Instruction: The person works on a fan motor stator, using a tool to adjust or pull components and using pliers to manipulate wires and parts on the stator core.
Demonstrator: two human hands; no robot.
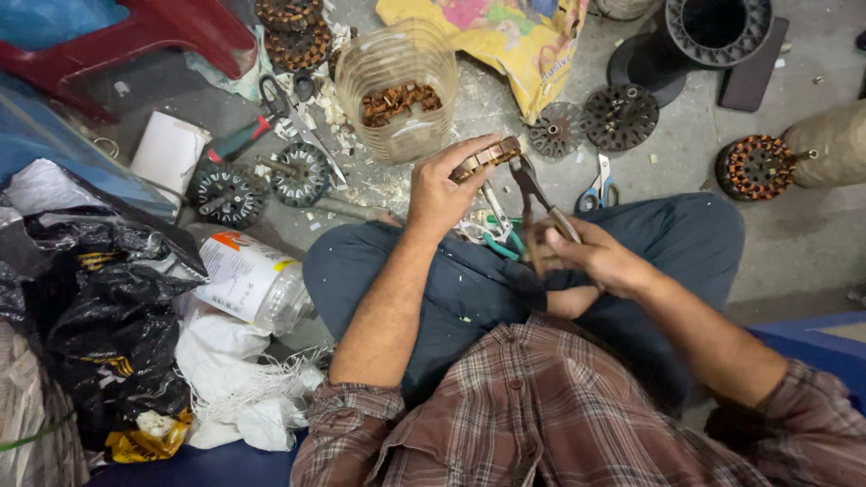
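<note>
- Centre frame, above the lap: left hand [439,191] clamped around a copper-wound stator [488,155]; right hand [591,255] closed on pliers [532,194], tips touching the stator.
- Little free floor: clear plastic jar [397,86] just above, blue-handled scissors [596,188] to the right.
- Pliers handles partly blurred, hidden in the fist.

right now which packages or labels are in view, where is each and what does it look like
Plastic bottle: lying on its side left of the person's knee, clear, with a white label edged orange and yellow.
Printed sack: top centre on the floor, crumpled, yellow with pink and blue patches.
Black bags: heaped at left, glossy black plastic with yellow print.
White roll: upper left, plain cylinder, no label visible.
</note>
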